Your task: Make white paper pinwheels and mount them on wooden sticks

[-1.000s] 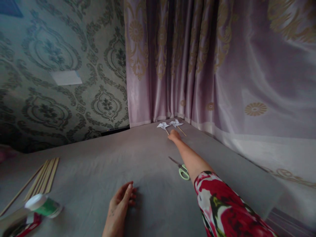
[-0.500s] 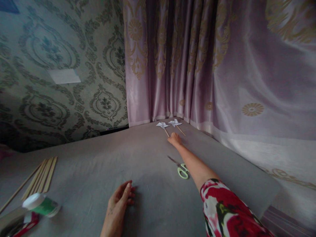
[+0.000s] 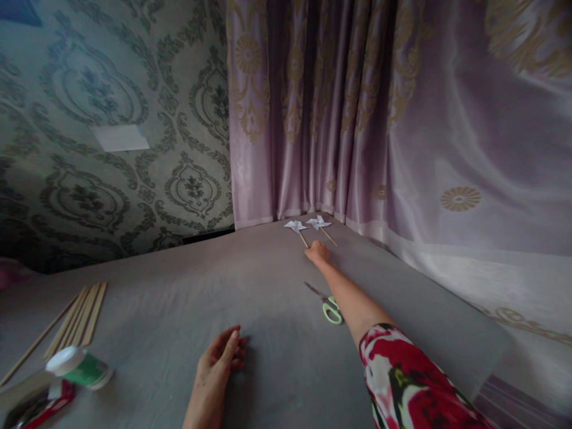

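Observation:
Far out near the corner, my right hand (image 3: 318,254) is closed on the lower end of the wooden stick of a white paper pinwheel (image 3: 295,226). This pinwheel lies on the grey cloth-covered surface (image 3: 179,298). Just right of it lies a second white pinwheel (image 3: 318,223), its stick pointing toward me. Below my right forearm's edge rest scissors (image 3: 331,311) with pale green handles, partly covered by the arm. My left hand (image 3: 218,363) hovers or rests at the near middle, its fingers loosely curled and slightly apart, with nothing seen in them.
At the left lie several flat wooden sticks (image 3: 83,316) and a longer thin stick (image 3: 38,342). Nearer stands or leans a white-capped green bottle (image 3: 84,368) beside a red-edged item (image 3: 49,405). Purple curtains (image 3: 308,119) and a patterned wall (image 3: 111,196) border the surface.
The whole view has shifted very slightly. Both hands and the pinwheels keep nearly the same places, with my right hand still on the stick.

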The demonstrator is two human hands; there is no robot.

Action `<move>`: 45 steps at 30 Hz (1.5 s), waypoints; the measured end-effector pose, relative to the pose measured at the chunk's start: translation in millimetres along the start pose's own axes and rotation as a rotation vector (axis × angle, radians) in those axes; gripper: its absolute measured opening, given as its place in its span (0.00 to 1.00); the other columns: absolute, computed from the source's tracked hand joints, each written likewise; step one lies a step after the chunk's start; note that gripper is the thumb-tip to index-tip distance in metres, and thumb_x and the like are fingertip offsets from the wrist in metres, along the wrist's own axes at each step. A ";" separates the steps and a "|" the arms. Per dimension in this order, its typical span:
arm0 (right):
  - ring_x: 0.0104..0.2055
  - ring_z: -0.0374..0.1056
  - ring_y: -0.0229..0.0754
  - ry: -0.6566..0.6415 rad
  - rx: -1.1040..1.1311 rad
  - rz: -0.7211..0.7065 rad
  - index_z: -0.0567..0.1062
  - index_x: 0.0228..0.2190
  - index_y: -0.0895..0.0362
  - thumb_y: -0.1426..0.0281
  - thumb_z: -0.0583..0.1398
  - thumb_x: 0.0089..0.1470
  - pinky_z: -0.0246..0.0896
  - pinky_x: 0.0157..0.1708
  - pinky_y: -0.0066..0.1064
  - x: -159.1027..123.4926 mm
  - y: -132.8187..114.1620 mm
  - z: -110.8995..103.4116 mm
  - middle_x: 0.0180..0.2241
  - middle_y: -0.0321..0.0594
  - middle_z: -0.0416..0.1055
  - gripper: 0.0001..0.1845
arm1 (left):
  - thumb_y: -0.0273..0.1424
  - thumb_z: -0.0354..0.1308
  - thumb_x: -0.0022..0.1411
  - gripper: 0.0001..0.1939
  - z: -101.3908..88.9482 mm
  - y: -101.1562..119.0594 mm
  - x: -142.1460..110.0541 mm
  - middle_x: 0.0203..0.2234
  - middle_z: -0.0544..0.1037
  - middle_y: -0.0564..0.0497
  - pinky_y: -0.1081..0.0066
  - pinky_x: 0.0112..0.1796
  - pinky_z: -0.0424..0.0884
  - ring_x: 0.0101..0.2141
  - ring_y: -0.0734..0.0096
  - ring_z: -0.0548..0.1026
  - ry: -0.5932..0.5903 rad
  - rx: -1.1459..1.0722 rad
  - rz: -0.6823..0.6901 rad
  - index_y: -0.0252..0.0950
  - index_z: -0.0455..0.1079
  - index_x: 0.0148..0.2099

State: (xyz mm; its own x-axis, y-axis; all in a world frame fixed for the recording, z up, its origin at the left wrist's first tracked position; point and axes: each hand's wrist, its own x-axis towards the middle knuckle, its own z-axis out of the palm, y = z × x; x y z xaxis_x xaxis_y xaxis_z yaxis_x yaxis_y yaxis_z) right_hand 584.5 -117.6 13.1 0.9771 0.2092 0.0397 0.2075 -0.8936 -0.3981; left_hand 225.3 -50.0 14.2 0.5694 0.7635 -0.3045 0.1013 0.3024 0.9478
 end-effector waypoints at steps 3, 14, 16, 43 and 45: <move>0.47 0.71 0.50 0.001 0.004 0.005 0.76 0.41 0.61 0.71 0.57 0.52 0.66 0.42 0.33 0.6 0.0 -0.5 0.43 0.55 0.74 0.15 | 0.53 0.67 0.33 0.40 0.2 1.8 -1.1 0.26 0.76 0.47 0.72 0.26 0.67 0.27 0.70 0.71 0.003 0.000 -0.008 0.28 0.71 0.43; 0.47 0.71 0.50 0.009 0.009 0.008 0.77 0.41 0.61 0.71 0.57 0.52 0.66 0.42 0.34 2.2 0.5 0.4 0.43 0.54 0.75 0.14 | 0.52 0.67 0.34 0.39 -0.8 1.2 -1.8 0.27 0.76 0.46 0.72 0.26 0.67 0.27 0.69 0.72 0.006 0.022 0.005 0.28 0.72 0.43; 0.47 0.71 0.50 0.011 0.009 0.009 0.77 0.41 0.61 0.71 0.57 0.52 0.66 0.42 0.35 2.0 0.0 0.8 0.43 0.55 0.74 0.15 | 0.52 0.67 0.34 0.39 -1.2 0.1 -1.4 0.27 0.76 0.46 0.72 0.26 0.67 0.27 0.69 0.72 0.005 0.019 0.009 0.28 0.72 0.43; 0.47 0.71 0.49 0.032 0.018 0.045 0.76 0.41 0.59 0.71 0.56 0.53 0.66 0.42 0.34 6.0 -4.2 6.4 0.42 0.55 0.74 0.14 | 0.52 0.67 0.34 0.37 -1.3 0.8 -2.0 0.25 0.75 0.47 0.72 0.25 0.67 0.26 0.69 0.72 -0.006 -0.003 0.017 0.29 0.72 0.42; 0.47 0.71 0.49 0.027 0.025 0.046 0.77 0.41 0.59 0.71 0.56 0.53 0.66 0.43 0.35 6.4 -4.0 6.1 0.43 0.55 0.74 0.14 | 0.52 0.67 0.34 0.37 -1.0 1.3 -2.0 0.25 0.75 0.47 0.72 0.25 0.67 0.26 0.70 0.71 -0.010 -0.005 0.014 0.29 0.72 0.41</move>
State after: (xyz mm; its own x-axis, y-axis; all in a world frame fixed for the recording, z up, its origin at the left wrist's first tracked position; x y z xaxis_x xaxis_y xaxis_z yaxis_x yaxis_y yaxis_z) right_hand 589.6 -110.3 9.3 0.9865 0.1572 0.0453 0.1615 -0.8918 -0.4226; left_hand 223.5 -50.7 15.9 0.5786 0.7624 -0.2899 0.0891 0.2943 0.9516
